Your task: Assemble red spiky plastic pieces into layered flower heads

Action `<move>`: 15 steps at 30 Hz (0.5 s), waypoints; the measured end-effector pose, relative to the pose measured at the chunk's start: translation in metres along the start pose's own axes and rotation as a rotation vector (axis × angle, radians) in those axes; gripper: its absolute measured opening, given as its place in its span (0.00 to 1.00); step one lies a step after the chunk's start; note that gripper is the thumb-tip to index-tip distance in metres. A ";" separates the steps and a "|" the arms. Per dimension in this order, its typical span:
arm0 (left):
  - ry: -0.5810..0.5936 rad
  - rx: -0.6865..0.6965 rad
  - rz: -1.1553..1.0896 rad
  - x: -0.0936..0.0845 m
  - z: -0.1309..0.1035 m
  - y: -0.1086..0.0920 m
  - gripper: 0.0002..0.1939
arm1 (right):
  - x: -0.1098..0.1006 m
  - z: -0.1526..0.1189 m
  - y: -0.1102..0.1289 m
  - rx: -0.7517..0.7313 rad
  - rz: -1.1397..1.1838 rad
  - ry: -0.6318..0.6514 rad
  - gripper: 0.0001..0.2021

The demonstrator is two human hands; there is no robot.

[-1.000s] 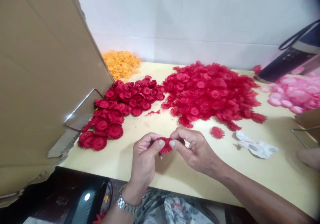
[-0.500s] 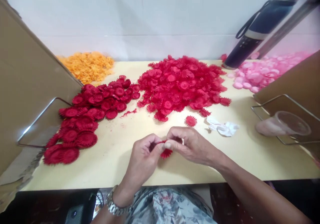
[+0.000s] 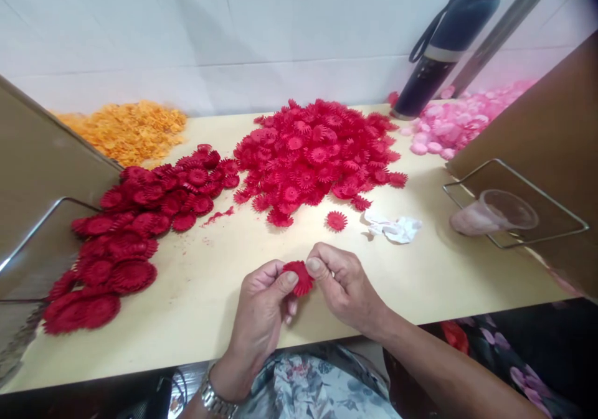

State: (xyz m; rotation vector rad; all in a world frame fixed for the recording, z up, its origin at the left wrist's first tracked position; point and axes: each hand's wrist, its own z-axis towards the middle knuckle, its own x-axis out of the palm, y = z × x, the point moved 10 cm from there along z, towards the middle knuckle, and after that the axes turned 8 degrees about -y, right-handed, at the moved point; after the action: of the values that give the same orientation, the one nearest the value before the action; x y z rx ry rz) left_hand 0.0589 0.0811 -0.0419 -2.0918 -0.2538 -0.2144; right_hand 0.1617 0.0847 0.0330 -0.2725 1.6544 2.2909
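Bare tabletop [image 3: 196, 294] lies left of the hands; cup [image 3: 495, 213] stands right.

The left hand [image 3: 266, 297] is pinching with its thumb on top, and the right hand [image 3: 343, 285] is pressing thumb against finger beside it.

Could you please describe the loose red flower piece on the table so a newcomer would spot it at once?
On the pale table stands a big bright red pile, near the wall. In front of it, just left of the crumpled white scrap, lies the loose red flower piece: round, with a toothed edge, and alone, touching no other piece.
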 end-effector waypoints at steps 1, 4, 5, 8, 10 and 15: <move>0.011 -0.028 -0.016 0.001 0.002 0.001 0.14 | 0.004 -0.002 -0.007 0.080 0.073 0.045 0.14; 0.041 -0.041 0.008 0.001 0.006 -0.003 0.14 | 0.008 -0.001 -0.017 0.140 0.097 0.180 0.16; 0.045 -0.021 0.036 0.000 0.006 -0.006 0.13 | 0.001 0.004 -0.017 0.086 0.000 0.184 0.17; 0.034 0.069 0.123 -0.005 0.007 -0.016 0.12 | -0.031 0.025 -0.019 -0.124 -0.501 0.070 0.12; 0.020 0.099 0.154 -0.009 0.005 -0.020 0.12 | -0.044 0.037 -0.030 -0.178 -0.804 0.059 0.06; -0.030 0.089 0.168 -0.020 -0.002 -0.017 0.13 | -0.032 0.046 -0.053 -0.208 -0.985 0.237 0.10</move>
State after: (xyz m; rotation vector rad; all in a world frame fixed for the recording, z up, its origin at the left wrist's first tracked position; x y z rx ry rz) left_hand 0.0354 0.0857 -0.0316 -2.0169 -0.1030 -0.0698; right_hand 0.2109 0.1399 0.0113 -1.1448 0.9813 1.6674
